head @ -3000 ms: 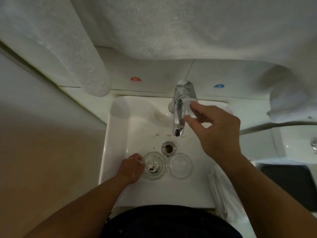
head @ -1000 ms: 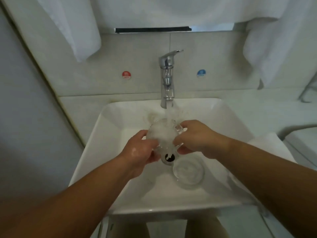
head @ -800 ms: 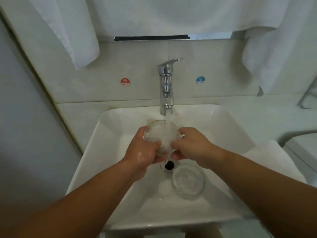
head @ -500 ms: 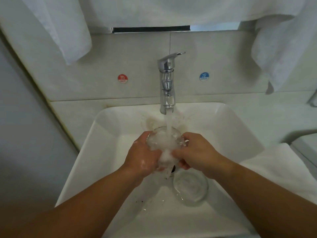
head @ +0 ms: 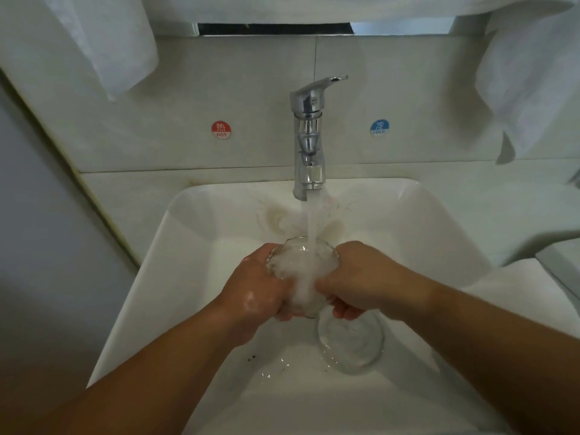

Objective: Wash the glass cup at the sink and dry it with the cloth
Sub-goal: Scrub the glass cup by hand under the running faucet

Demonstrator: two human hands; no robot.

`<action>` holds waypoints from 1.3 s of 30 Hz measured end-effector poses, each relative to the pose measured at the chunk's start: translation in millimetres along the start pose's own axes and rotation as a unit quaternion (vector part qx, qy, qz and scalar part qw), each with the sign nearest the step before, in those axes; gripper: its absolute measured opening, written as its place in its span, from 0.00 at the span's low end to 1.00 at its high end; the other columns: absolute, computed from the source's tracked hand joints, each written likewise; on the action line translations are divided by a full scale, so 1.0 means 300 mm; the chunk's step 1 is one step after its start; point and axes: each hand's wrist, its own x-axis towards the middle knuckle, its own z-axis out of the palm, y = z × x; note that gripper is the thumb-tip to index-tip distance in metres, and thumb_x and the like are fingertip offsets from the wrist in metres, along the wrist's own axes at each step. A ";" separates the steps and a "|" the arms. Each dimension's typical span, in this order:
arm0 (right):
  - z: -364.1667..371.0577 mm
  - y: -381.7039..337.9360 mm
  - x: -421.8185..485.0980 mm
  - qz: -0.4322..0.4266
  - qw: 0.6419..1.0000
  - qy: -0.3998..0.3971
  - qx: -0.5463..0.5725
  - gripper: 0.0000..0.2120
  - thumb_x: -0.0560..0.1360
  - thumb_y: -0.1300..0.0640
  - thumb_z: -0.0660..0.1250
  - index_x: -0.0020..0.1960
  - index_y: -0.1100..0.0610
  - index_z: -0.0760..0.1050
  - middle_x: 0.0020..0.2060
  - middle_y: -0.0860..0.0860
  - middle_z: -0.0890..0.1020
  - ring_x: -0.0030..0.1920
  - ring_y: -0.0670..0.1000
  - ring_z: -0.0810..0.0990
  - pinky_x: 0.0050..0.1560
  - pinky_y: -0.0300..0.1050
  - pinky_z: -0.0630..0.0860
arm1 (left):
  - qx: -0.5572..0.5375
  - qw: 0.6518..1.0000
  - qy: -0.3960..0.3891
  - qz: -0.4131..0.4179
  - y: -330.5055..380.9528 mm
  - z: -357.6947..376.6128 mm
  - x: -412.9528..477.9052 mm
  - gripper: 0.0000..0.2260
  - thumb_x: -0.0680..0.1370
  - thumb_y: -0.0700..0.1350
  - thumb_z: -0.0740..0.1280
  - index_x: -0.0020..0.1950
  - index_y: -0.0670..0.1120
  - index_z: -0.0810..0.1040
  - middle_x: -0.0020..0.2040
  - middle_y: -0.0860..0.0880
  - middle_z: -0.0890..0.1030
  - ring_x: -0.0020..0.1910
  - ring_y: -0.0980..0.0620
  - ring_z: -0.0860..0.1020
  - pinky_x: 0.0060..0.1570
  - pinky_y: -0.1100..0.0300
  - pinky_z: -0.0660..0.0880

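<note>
The glass cup (head: 284, 262) is over the sink (head: 188, 246), under water running from the tap (head: 309, 142). The left hand (head: 260, 293) curls its grip round the cup's left side, foam on its back; the right hand (head: 367, 277) wraps the right side, fingers curled beneath. The white cloth (head: 527, 284) lies on the counter (head: 464, 199) just right of the sink

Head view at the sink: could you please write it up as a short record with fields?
glass cup: under the running tap, water frothing inside
left hand: grips the cup's left side
right hand: grips the cup's right side
second glass: sits on the sink floor, apart from the cup
cloth: white, right of the sink
</note>
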 end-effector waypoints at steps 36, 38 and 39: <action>0.019 0.061 0.049 -0.029 0.999 0.017 0.037 0.15 0.81 0.57 0.60 0.42 0.63 0.79 0.26 0.56 0.81 0.23 0.51 0.77 0.24 0.40 0.72 | 0.070 0.994 0.072 -0.044 -0.009 0.021 0.024 0.11 0.78 0.40 0.65 0.59 0.49 0.79 0.50 0.46 0.82 0.40 0.49 0.79 0.32 0.59 0.74; 0.023 0.053 0.044 -0.011 0.996 -0.005 0.091 0.11 0.80 0.62 0.60 0.44 0.64 0.78 0.28 0.57 0.79 0.23 0.49 0.76 0.24 0.39 0.72 | 0.044 0.991 0.108 -0.061 -0.013 0.013 0.028 0.06 0.81 0.42 0.63 0.57 0.46 0.78 0.50 0.43 0.82 0.39 0.47 0.78 0.34 0.57 0.76; 0.022 0.049 0.042 -0.003 0.992 -0.015 0.128 0.08 0.79 0.64 0.61 0.45 0.64 0.78 0.29 0.57 0.79 0.23 0.49 0.76 0.25 0.39 0.73 | 0.022 0.991 0.111 -0.068 -0.013 0.012 0.027 0.05 0.81 0.41 0.64 0.55 0.45 0.78 0.50 0.42 0.83 0.39 0.46 0.78 0.36 0.55 0.76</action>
